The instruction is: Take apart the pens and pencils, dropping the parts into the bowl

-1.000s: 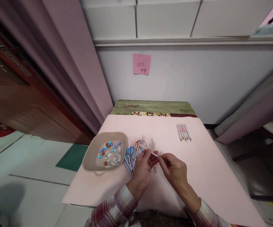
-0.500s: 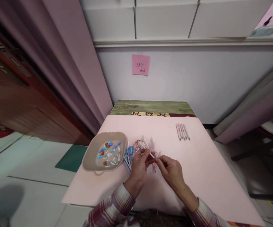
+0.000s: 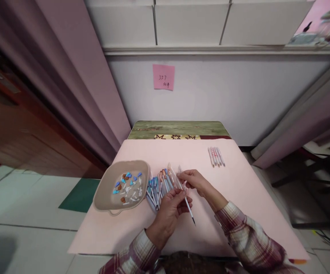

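Observation:
A thin white pen refill (image 3: pixel 188 207) with a dark tip slants down toward me. My left hand (image 3: pixel 172 205) is closed around its middle. My right hand (image 3: pixel 192 179) pinches at the refill's upper end, beside several clear pen barrels (image 3: pixel 180 168); the exact contact is small and partly hidden. Left of my hands lies a pile of blue, lilac and orange-brown pen parts with white refills (image 3: pixel 155 190). A beige basin (image 3: pixel 103 196) beside the pile holds small blue and brown pieces and short white pieces.
Several pens (image 3: pixel 216 156) lie side by side at the back right of the pink-covered table (image 3: pixel 247 213). Behind the table stands a white wall with a pink note (image 3: pixel 164 77). A purple curtain (image 3: pixel 99 76) hangs at the left.
My right hand has moved up and away from me to the clear barrels. The refill now points down toward me, its dark tip in sight. The camera view has shifted slightly.

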Tool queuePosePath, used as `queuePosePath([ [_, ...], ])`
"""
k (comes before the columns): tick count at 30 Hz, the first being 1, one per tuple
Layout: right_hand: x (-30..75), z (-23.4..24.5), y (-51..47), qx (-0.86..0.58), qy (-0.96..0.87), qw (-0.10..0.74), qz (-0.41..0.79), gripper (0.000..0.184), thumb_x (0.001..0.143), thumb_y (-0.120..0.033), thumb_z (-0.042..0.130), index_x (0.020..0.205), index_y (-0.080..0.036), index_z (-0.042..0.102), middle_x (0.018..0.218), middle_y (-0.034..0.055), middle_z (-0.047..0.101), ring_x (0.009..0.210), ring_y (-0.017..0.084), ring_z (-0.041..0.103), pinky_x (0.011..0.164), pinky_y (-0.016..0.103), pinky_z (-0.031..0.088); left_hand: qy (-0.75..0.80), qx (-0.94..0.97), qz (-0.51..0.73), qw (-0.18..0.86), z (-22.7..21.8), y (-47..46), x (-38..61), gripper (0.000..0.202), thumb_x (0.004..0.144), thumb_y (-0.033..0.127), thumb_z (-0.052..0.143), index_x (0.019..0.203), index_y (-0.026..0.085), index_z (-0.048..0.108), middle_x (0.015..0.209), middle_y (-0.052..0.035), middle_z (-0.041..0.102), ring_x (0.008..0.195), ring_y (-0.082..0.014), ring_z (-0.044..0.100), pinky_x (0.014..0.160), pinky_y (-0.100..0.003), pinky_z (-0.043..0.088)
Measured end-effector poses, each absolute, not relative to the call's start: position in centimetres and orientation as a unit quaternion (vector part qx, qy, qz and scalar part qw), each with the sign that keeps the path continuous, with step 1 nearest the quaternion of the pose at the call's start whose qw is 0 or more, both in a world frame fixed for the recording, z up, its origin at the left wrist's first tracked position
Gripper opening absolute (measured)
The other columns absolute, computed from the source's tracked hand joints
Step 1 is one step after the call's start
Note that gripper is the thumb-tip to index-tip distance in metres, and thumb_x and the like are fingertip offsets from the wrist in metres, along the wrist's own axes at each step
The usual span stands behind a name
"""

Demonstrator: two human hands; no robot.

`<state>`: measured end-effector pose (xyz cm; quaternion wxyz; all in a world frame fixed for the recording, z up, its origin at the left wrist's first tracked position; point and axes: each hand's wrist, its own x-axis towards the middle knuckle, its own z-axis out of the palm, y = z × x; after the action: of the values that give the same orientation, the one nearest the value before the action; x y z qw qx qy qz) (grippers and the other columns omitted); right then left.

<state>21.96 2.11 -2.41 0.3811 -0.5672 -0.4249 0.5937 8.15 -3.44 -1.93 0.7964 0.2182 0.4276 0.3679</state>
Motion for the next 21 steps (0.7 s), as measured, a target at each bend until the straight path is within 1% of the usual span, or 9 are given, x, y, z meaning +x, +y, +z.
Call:
queuePosePath([
  [2, 21.6, -2.5, 2.3, -0.553, -0.404, 0.388, 0.617, 0.028, 0.068, -0.04, 0.065, 0.055, -0.016, 0.057, 0.047, -0.006, 0.048, 0.04, 0.005, 0.034, 0.041, 0.02, 0.023, 0.428, 0.221, 0.364, 0.797, -2.0, -3.4, 8.0, 0.031, 0.067, 0.033, 0.079, 0.083, 0.014, 0.061, 0.069, -0.0056, 0.069, 0.056, -0.0136, 0.063, 0.055, -0.024, 0.049],
  [5, 21.3, -2.6, 2.3, -0.552, -0.384, 0.403, 0.621, 0.019, 0.063, -0.03, 0.062, 0.052, -0.017, 0.054, 0.043, -0.0074, 0.044, 0.041, 0.006, 0.034, 0.041, 0.02, 0.021, 0.429, 0.222, 0.358, 0.799, -2.0, -3.3, 8.0, 0.031, 0.067, 0.034, 0.079, 0.083, 0.014, 0.062, 0.069, -0.0057, 0.069, 0.055, -0.0137, 0.063, 0.054, -0.024, 0.048],
  [9, 20.6, -3.1, 2.4, -0.574, -0.376, 0.418, 0.595, 0.019, 0.062, -0.025, 0.058, 0.047, -0.018, 0.048, 0.04, -0.0084, 0.039, 0.04, 0.006, 0.032, 0.041, 0.021, 0.02, 0.419, 0.218, 0.35, 0.809, -2.0, -3.5, 8.2, 0.031, 0.067, 0.035, 0.079, 0.082, 0.013, 0.063, 0.068, -0.0057, 0.069, 0.056, -0.0136, 0.063, 0.054, -0.023, 0.047],
  [11, 20.2, -3.5, 2.6, -0.584, -0.373, 0.425, 0.583, 0.021, 0.063, -0.026, 0.058, 0.048, -0.018, 0.048, 0.04, -0.0082, 0.039, 0.04, 0.006, 0.032, 0.041, 0.021, 0.022, 0.417, 0.211, 0.358, 0.808, -2.0, -3.6, 8.2, 0.03, 0.068, 0.034, 0.079, 0.082, 0.013, 0.064, 0.067, -0.0052, 0.068, 0.056, -0.0133, 0.062, 0.055, -0.023, 0.048],
  [13, 20.1, -3.8, 2.8, -0.591, -0.371, 0.425, 0.577, 0.022, 0.067, -0.031, 0.061, 0.052, -0.017, 0.051, 0.042, -0.0074, 0.042, 0.04, 0.007, 0.036, 0.041, 0.021, 0.025, 0.419, 0.199, 0.373, 0.804, -2.0, -3.5, 8.2, 0.028, 0.068, 0.032, 0.079, 0.082, 0.012, 0.064, 0.067, -0.0051, 0.068, 0.056, -0.013, 0.062, 0.055, -0.023, 0.049],
  [15, 20.3, -3.7, 2.7, -0.596, -0.377, 0.427, 0.565, 0.026, 0.072, -0.039, 0.062, 0.062, -0.016, 0.058, 0.051, -0.0041, 0.052, 0.043, 0.008, 0.043, 0.041, 0.02, 0.029, 0.415, 0.18, 0.392, 0.801, -1.9, -3.0, 8.0, 0.026, 0.069, 0.029, 0.078, 0.083, 0.012, 0.065, 0.069, -0.006, 0.07, 0.058, -0.0133, 0.064, 0.057, -0.024, 0.051],
  [18, 20.9, -3.0, 1.2, -0.603, -0.412, 0.461, 0.504, 0.034, 0.081, -0.048, 0.056, 0.078, -0.015, 0.062, 0.068, 0.0018, 0.063, 0.049, 0.01, 0.053, 0.045, 0.021, 0.038, 0.409, 0.138, 0.447, 0.784, -1.6, -1.6, 7.3, 0.021, 0.071, 0.025, 0.077, 0.084, 0.013, 0.065, 0.076, -0.0074, 0.072, 0.067, -0.0152, 0.067, 0.065, -0.026, 0.055],
  [19, 21.1, -2.6, 0.3, -0.603, -0.431, 0.476, 0.474, 0.035, 0.084, -0.049, 0.054, 0.08, -0.016, 0.062, 0.069, 0.0022, 0.064, 0.05, 0.011, 0.055, 0.047, 0.022, 0.041, 0.411, 0.124, 0.47, 0.771, -1.4, -1.1, 7.1, 0.019, 0.072, 0.023, 0.077, 0.083, 0.013, 0.065, 0.078, -0.0073, 0.072, 0.07, -0.0159, 0.068, 0.068, -0.027, 0.055],
  [21, 21.0, -2.0, -1.7, -0.597, -0.487, 0.472, 0.428, 0.034, 0.085, -0.049, 0.054, 0.078, -0.017, 0.061, 0.061, 0.0005, 0.061, 0.049, 0.011, 0.053, 0.048, 0.022, 0.042, 0.416, 0.105, 0.509, 0.746, -1.1, -0.2, 6.6, 0.017, 0.072, 0.02, 0.076, 0.083, 0.014, 0.064, 0.079, -0.0066, 0.072, 0.072, -0.0162, 0.069, 0.068, -0.026, 0.056],
])
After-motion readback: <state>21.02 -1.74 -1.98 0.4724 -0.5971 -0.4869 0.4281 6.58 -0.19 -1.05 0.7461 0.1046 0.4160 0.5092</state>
